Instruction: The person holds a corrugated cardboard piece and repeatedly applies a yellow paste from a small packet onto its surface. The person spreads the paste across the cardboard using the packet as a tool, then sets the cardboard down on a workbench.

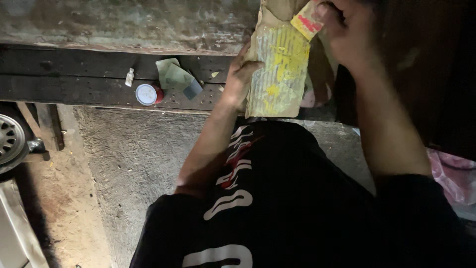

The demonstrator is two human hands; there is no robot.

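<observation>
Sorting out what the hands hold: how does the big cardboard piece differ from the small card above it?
The cardboard piece is large, long and ribbed, gripped at its edge by the left hand; the small card is little and flat, pinched by the right hand. The cardboard is smeared with yellow; the card bears red print. Both look yellowish.

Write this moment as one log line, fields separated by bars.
left hand: holds yellow-smeared cardboard piece | right hand: presses small yellow scraper card on it | nearby: white-lidded jar
</observation>
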